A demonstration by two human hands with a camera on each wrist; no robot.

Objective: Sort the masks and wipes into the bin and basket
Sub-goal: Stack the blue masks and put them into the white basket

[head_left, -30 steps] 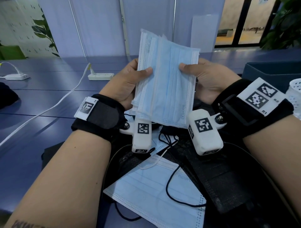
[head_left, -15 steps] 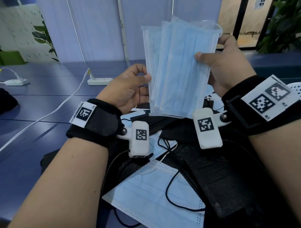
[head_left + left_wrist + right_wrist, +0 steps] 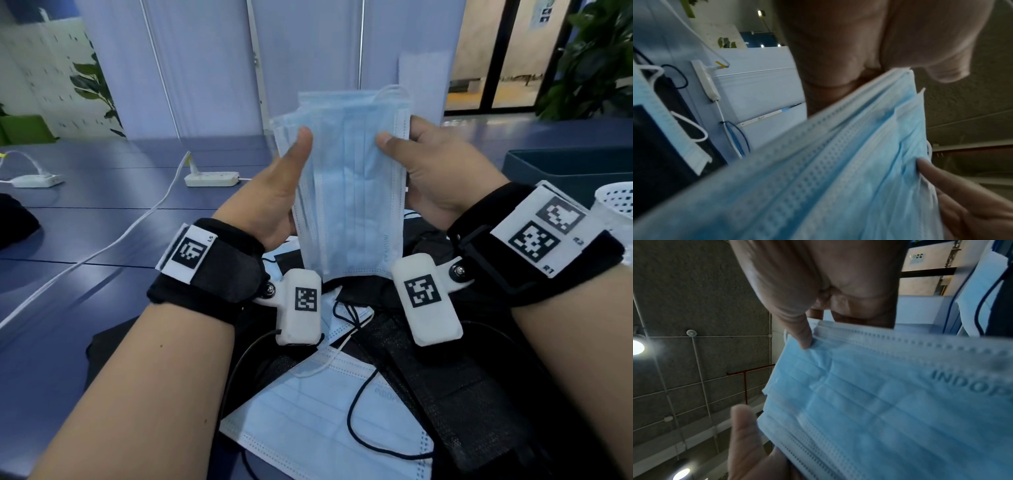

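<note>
A stack of light blue face masks (image 3: 349, 192) stands upright in the air above the table, held between both hands. My left hand (image 3: 270, 202) holds its left edge, thumb flat up the front and fingers behind. My right hand (image 3: 442, 178) pinches the right edge with its thumb on the front. The left wrist view shows the stack's (image 3: 838, 178) layered edges against my palm; the right wrist view shows its (image 3: 890, 402) printed face. Below my wrists lie a loose blue mask (image 3: 308, 421) and black masks (image 3: 462, 394). No wipes are visible.
A dark blue bin (image 3: 565, 164) stands at the right, with a white perforated basket (image 3: 616, 202) in front of it. A white power strip (image 3: 210, 179) and its cable cross the blue table (image 3: 102, 222) to the left. A black object (image 3: 13, 219) lies at the far left edge.
The right hand had lifted the stack up and right; it is now lower and centred again. My left thumb has moved back onto the stack's front.
</note>
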